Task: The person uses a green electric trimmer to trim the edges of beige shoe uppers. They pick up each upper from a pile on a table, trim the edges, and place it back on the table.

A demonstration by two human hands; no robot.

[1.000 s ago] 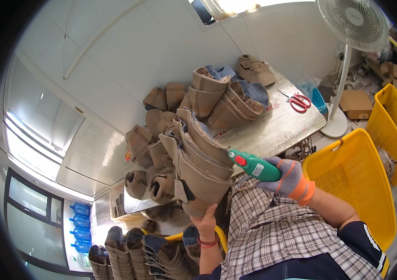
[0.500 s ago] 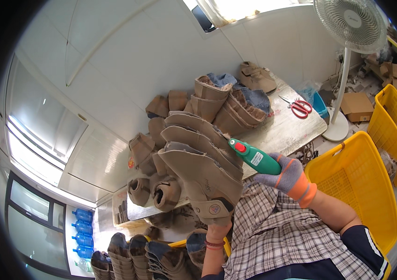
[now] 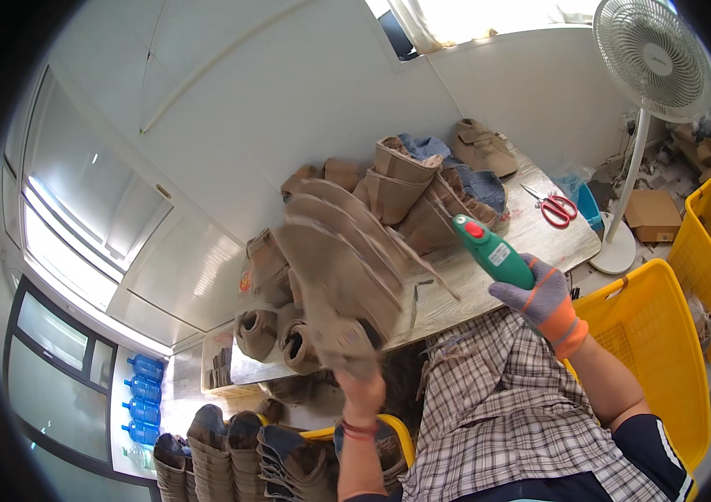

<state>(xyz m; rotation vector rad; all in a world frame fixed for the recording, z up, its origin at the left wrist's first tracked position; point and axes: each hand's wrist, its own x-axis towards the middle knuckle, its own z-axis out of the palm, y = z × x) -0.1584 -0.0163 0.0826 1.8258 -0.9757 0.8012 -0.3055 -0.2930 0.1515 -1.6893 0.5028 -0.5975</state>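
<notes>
My bare left hand [image 3: 361, 391] is closed round the narrow lower end of a stack of brown boot uppers [image 3: 343, 259], held tilted over the table edge and smeared by motion. A thin strip trails rightward off the stack. In my right hand [image 3: 544, 297], in a grey and orange glove, is a green handheld power tool [image 3: 498, 255] with a red button. Its front end points up and left, apart from the stack. Behind the uppers, more brown boot uppers [image 3: 406, 171], some with blue and furry lining, are heaped on the table [image 3: 531, 238].
Red-handled scissors [image 3: 558, 211] lie at the table's right, and a thin dark tool [image 3: 418, 297] near its front edge. Yellow baskets [image 3: 648, 326] and a white standing fan [image 3: 640, 167] stand right. Stacked uppers [image 3: 213, 456] fill the lower left, by blue water bottles [image 3: 145, 390].
The stack in my left hand has swung left, away from the green tool, and blurred. My right hand with the tool has drawn off to the right. The whole view has shifted slightly.
</notes>
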